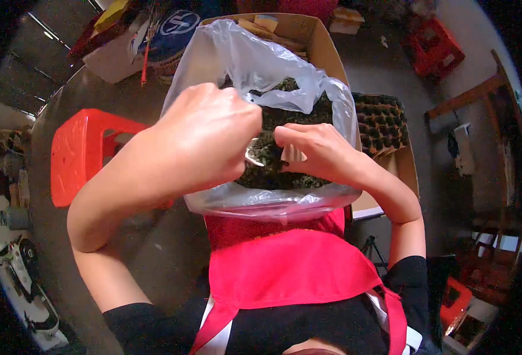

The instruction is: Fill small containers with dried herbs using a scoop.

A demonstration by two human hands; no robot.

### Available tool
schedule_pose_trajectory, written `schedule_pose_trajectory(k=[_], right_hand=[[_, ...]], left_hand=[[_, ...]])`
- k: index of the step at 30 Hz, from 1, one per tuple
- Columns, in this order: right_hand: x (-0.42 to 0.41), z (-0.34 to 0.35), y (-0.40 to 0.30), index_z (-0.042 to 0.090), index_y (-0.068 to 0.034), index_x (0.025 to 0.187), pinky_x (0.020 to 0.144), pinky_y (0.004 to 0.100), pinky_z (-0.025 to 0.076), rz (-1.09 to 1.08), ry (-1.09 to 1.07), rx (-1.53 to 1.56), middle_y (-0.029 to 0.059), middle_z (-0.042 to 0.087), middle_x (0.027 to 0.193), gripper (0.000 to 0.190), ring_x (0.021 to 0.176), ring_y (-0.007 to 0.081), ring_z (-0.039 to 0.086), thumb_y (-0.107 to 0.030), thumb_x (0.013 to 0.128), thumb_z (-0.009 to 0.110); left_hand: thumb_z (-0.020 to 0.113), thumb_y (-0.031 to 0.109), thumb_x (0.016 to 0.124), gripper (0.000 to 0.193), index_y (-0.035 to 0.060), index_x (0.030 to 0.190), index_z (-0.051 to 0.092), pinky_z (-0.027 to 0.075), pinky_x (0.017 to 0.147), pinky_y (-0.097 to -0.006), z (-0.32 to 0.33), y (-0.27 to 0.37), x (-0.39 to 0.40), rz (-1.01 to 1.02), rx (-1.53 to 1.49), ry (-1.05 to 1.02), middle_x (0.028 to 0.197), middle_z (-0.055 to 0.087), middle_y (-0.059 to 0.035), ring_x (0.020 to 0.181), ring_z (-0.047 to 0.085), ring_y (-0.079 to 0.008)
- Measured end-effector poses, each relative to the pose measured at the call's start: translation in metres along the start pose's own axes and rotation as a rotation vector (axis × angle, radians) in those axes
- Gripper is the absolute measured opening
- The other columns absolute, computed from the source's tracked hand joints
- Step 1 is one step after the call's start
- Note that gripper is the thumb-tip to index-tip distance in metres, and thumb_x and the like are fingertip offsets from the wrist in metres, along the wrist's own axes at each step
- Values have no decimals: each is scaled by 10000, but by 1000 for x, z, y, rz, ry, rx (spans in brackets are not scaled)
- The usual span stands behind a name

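Before me lies a clear plastic bag (261, 202), its mouth spread wide around a mass of dark, clumpy material (283, 179) that I cannot identify. Curled into a fist, my left hand (218, 128) is over the left part of the bag; its fingertips are hidden. A thin white piece (253, 159) shows just beneath that hand, and whether it is held is unclear. My right hand (316, 148) reaches in from the right, fingers bent and thumb apart, with a small dark bit near the thumb tip.
Behind the bag stands a cardboard box (334, 51). A dark tray with rows of cells (383, 122) rests in another box at right. A red plastic stool (76, 155) stands at left. Red crates (436, 49) and a small black tripod (371, 248) are farther right.
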State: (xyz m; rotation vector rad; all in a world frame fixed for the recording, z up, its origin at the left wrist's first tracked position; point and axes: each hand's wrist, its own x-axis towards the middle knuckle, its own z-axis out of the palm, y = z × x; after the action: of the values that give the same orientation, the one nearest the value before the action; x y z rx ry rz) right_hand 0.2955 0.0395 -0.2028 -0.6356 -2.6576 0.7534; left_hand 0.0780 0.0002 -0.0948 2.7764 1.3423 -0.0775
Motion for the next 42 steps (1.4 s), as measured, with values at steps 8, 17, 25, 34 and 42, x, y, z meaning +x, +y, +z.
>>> schedule_pose_trajectory(k=[8, 17, 25, 34, 42], right_hand=[[-2, 8, 0, 500, -44, 874, 641, 480, 492, 18, -16, 81, 135, 601, 858, 372, 800, 402, 615, -299, 765, 748], [-8, 5, -1, 517, -12, 816, 652, 472, 478, 27, -117, 135, 158, 583, 813, 357, 784, 398, 609, -259, 745, 764], [-17, 5, 2, 458, -48, 1039, 695, 456, 486, -20, -31, 157, 178, 601, 902, 454, 855, 396, 614, -175, 736, 771], [-27, 1, 10, 478, -41, 1148, 882, 408, 514, 153, -104, 151, 171, 631, 1118, 502, 1045, 348, 624, -90, 738, 764], [-33, -4, 13, 487, -49, 1136, 830, 400, 528, 172, -74, 197, 151, 635, 1106, 497, 1064, 336, 617, -54, 721, 760]], left_hand=[[640, 101, 589, 36, 67, 579, 639, 516, 627, -459, 7, 5, 7, -13, -19, -56, 613, 626, -168, 622, 640, -364], [660, 80, 617, 134, -16, 706, 687, 545, 672, -431, 11, 12, 11, 79, -69, -161, 710, 662, -223, 711, 678, -356], [612, 80, 657, 128, 2, 705, 701, 541, 676, -430, 25, 2, 10, -5, -248, -47, 685, 644, -229, 689, 671, -365], [651, 130, 728, 134, 9, 731, 706, 526, 639, -388, 45, -26, -44, -233, -469, 79, 671, 652, -181, 653, 662, -322], [665, 159, 756, 119, 47, 745, 705, 512, 663, -397, 40, -12, -39, -204, -517, 168, 676, 658, -158, 664, 652, -322]])
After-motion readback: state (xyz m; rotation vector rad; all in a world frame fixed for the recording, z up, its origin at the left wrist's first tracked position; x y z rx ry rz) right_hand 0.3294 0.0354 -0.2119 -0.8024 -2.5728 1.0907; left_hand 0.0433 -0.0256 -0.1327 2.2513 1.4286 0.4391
